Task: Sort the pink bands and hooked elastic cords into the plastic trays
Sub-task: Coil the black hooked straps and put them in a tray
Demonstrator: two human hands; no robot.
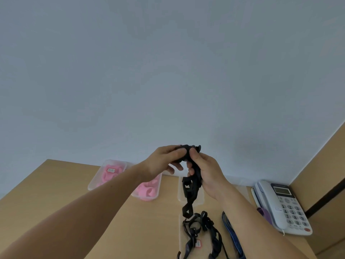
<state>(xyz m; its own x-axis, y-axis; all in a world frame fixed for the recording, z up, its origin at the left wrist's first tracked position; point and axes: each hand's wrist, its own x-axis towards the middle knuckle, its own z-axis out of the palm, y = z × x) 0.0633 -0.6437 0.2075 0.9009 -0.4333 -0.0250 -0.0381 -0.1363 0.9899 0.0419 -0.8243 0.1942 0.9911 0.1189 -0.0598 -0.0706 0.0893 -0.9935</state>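
Observation:
Both hands are raised above the desk and hold a black elastic cord (189,189). My left hand (165,161) pinches its bunched top end, and my right hand (204,172) grips it just below. The cord hangs down in loops toward a tangled pile of black cords (203,232) lying on the desk. Two clear plastic trays at the back left, one (93,181) and another (147,196), hold pink bands. A third clear tray (182,198) stands behind the hanging cord; what it holds is hidden.
A white desk telephone (283,204) sits at the back right by a wooden side panel (321,165). A blue strap (233,236) lies to the right of the black pile. The wooden desk (56,184) ends at a pale wall.

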